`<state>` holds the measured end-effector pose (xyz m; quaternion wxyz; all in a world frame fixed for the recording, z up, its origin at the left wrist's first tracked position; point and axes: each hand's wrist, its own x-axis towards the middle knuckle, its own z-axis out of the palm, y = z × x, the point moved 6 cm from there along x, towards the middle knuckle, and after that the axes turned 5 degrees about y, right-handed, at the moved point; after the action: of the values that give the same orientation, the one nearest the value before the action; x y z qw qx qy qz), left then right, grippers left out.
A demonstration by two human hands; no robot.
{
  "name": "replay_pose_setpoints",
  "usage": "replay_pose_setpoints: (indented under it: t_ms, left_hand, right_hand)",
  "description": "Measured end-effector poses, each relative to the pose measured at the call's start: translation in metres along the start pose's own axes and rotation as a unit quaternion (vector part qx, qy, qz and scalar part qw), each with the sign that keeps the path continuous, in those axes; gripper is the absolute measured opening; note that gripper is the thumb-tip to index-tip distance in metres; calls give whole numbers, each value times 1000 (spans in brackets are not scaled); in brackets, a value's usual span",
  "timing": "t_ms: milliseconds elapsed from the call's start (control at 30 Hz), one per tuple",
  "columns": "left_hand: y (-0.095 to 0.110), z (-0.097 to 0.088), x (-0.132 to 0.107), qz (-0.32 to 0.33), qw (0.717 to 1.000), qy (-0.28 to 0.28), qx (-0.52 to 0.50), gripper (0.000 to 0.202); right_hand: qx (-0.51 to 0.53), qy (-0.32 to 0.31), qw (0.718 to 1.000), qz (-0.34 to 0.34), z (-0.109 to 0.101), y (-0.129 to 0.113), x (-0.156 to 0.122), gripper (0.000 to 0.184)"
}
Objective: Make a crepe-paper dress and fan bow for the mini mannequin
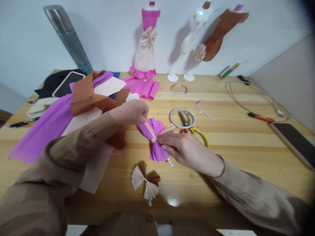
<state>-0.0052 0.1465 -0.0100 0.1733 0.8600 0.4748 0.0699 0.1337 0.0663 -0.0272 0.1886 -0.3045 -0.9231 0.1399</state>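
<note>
A purple crepe-paper dress point(157, 153), cinched at its middle, lies flat on the table on what looks like a small white mannequin. Around its waist runs a narrow peach paper strip point(151, 130). My left hand point(135, 112) is closed in a pinch at the strip's upper left end. At the waist, my right hand point(180, 146) pinches the strip's other side, and its loose end point(169, 128) sticks up to the right above my fingers. A white round base point(132, 97) shows just behind my left hand. Nearer me lies a pleated brown and cream paper bow point(145, 182).
Scissors point(199, 134) lie partly under a roll of tape point(171, 119) right of the dress. Crepe-paper sheets point(82, 98) heap at the left. Dressed mannequins point(145, 55) stand by the wall; a phone point(292, 141) and a red-handled tool point(261, 117) lie right.
</note>
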Motion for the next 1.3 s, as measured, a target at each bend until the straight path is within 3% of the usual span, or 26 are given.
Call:
replay_pose_setpoints:
  t_ms: [167, 300, 367, 467, 567, 667, 833, 967, 1067, 1300]
  left_hand:
    - [-11, 16, 4, 5, 1000, 25, 9, 8]
    - [-14, 15, 0, -41, 993, 91, 64, 21]
    - [-8, 8, -3, -52, 985, 145, 74, 24]
    - [16, -4, -4, 9, 977, 207, 46, 20]
    - [43, -3, 0, 104, 980, 171, 21, 23]
    - [56, 8, 8, 134, 984, 110, 39, 34]
    - [56, 26, 20, 133, 990, 48, 0, 19]
    - [49, 31, 22, 123, 991, 22, -54, 20]
    - [41, 29, 19, 114, 991, 36, -62, 18]
    - [21, 26, 7, 93, 985, 143, -23, 12]
  right_hand:
    - [-32, -16, 999, 16, 1, -2, 0, 22]
    - [-51, -31, 998, 23, 3, -5, 0, 23]
    - [-57, -33, 998, 21, 3, -7, 1, 22]
    - [-61, -31, 997, 21, 2, -8, 1, 22]
    - [-67, -25, 997, 21, 3, -6, 1, 24]
    - [-73, -22, 997, 17, 4, -4, 0, 24]
    - [-68, -19, 997, 12, 5, -4, -1, 25]
    - [-61, -28, 998, 18, 5, -5, 0, 24]
    - [-67, -25, 997, 13, 3, -6, 0, 23]
    - [-64, -30, 997, 17, 4, -4, -1, 23]
